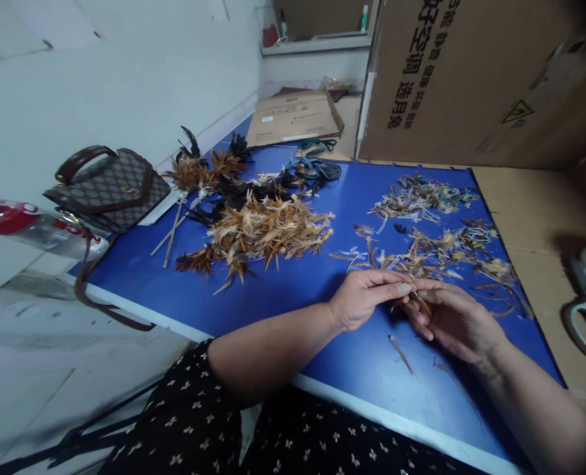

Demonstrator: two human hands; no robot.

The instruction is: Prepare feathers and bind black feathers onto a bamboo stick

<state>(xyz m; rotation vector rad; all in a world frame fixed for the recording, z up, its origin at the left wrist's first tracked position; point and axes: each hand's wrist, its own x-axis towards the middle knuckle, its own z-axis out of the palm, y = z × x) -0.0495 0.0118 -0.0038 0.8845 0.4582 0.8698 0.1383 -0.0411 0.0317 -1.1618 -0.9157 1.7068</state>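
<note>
We logged the left hand pinching a brown feather at its three o'clock; the right hand gripped it too, at its nine-to-ten. From that feather, we had loose scraps at twelve on the blue bench, feather pile at ten.

White wall at left bears dark marks. Blue-topped desk has pale edging. A printed cardboard panel stands upright at its far side, near a pale ledge. Flooring at lower left appears pale, though blurred. Lighting is cool.
</note>
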